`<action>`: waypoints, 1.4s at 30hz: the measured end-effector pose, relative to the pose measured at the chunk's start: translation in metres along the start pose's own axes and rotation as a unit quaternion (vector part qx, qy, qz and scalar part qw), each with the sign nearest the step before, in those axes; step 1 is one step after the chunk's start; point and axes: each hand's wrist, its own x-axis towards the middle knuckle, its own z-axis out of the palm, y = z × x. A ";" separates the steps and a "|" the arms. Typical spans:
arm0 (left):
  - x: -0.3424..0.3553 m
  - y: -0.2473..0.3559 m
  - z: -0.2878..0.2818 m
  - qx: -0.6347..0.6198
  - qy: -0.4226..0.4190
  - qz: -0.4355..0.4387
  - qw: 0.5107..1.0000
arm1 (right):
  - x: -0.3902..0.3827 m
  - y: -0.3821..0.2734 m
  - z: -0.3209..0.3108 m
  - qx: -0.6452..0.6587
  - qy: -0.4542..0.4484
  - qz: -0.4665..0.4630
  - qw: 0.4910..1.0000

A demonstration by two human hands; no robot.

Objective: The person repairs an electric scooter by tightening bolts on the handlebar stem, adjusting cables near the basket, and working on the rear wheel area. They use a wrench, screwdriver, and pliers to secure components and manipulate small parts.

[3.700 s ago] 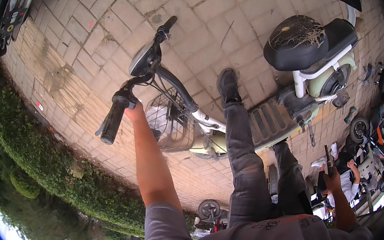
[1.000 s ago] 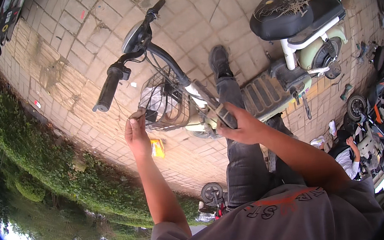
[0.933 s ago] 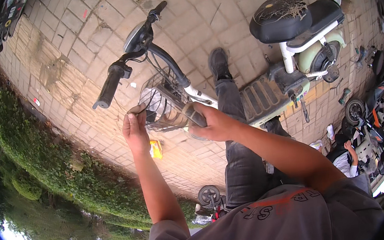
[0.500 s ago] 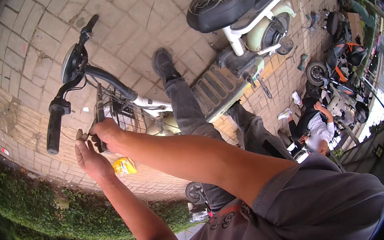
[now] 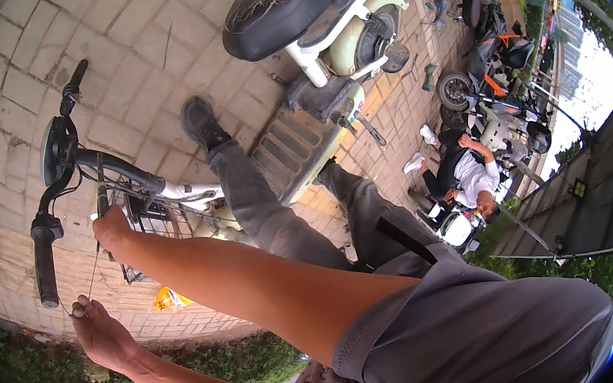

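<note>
A white and black electric scooter lies tipped on the paving, its handlebar [image 5: 80, 154] at the left. My right hand [image 5: 112, 229] is closed around a long, slim dark tool [image 5: 100, 178] beside the steering stem [image 5: 120, 168]; its exact kind is unclear. From that hand a thin cord [image 5: 93, 277] slants down to my left hand [image 5: 102, 335], near the rubber grip [image 5: 45, 266]. The left fingertips pinch the cord's end by a small pale round piece [image 5: 79, 311]. A wire basket [image 5: 161, 224] sits just past my right wrist.
My legs [image 5: 254, 198] straddle the scooter's footboard [image 5: 287, 159]; its black seat [image 5: 277, 11] is at the top. A yellow packet [image 5: 172, 298] lies on the bricks near a hedge [image 5: 190, 366]. At right, a person [image 5: 473, 178] sits near parked motorbikes [image 5: 492, 84].
My left hand has drawn away from my right hand, down and left, and the cord now stretches between them. The whole view has shifted, so the scooter appears farther left.
</note>
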 end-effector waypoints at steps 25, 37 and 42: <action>-0.063 -0.004 0.111 -0.040 0.205 0.110 0.972 | -0.033 -0.073 -0.037 0.018 -0.024 -0.010 0.999; -0.114 -0.213 0.251 0.258 -0.111 -0.066 0.958 | -0.114 -0.095 -0.380 -0.377 0.029 -0.354 0.855; -0.160 -0.361 0.353 0.407 -0.267 -0.098 0.868 | -0.145 -0.103 -0.618 -0.354 0.174 -0.377 0.838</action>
